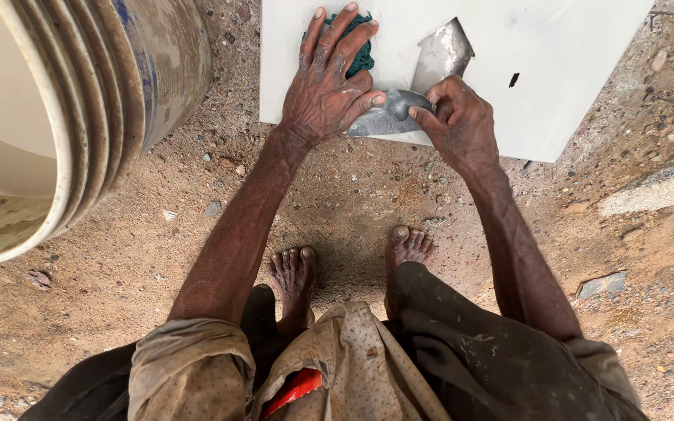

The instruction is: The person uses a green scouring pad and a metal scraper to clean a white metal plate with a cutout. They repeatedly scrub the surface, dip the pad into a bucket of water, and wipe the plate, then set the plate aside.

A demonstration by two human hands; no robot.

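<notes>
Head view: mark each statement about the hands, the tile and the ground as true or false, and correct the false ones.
1. The left hand presses a green cloth onto the white tile. True.
2. The right hand holds a metal trowel. True.
3. The person wears shoes. False: both feet are bare.
4. The tile lies on a wooden table. False: it lies on sandy ground.
5. A large bucket stands at the left. True.

One white tile [555, 70], one trowel [423, 86], one green cloth [362, 54], one bucket [79, 101], two bare feet [294, 273]
</notes>
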